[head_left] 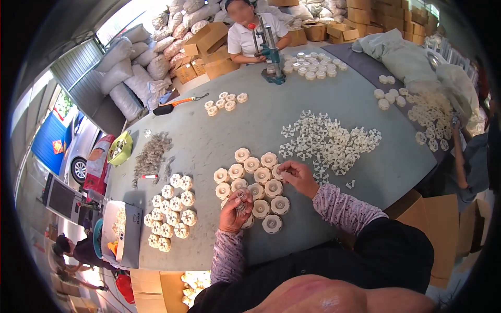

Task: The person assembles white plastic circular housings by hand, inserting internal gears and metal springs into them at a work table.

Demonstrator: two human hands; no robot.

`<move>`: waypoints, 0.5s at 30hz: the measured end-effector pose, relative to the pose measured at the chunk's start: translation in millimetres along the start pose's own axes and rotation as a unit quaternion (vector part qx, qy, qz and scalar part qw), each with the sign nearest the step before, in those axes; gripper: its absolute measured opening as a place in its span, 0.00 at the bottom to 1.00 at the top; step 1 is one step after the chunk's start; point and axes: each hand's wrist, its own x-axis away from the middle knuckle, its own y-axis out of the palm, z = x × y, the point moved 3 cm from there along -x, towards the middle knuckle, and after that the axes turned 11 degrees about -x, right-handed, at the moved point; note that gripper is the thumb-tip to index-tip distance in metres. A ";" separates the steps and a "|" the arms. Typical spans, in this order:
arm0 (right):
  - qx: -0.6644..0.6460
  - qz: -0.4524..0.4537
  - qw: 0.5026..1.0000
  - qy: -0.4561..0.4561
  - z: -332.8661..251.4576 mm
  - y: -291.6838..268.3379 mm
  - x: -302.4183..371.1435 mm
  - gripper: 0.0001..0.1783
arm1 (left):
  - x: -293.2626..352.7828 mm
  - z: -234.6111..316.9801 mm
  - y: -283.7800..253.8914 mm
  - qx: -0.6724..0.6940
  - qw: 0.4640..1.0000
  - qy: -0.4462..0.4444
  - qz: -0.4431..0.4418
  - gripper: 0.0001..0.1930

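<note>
Several cream scalloped round plastic parts point(261, 208) stand in a cluster on the table before me. Over the near left of the cluster is my left hand point(235, 210), its fingers curled around a bunch of small grey metal springs point(241, 209). My right hand point(299, 177) is at the cluster's right edge, thumb and fingers pinched together at one of the round parts. What sits between those fingertips is too small to make out. Beyond my right hand spreads a heap of white, three-armed plastic pieces point(326, 138).
Left of the cluster stand assembled round parts point(175, 204), a spring pile point(151, 154), a green basket point(120, 147) and a grey bin point(132, 237). Across the table point(209, 138), a person point(269, 39) sits behind a hand press point(272, 57). Cardboard boxes point(436, 229) stand at my right.
</note>
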 end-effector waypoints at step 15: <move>0.176 0.025 0.978 -0.113 -6.0 -2.6 -2.5 0.09 | 118.6 40.3 -22.7 -0.228 0.908 0.108 0.334 0.15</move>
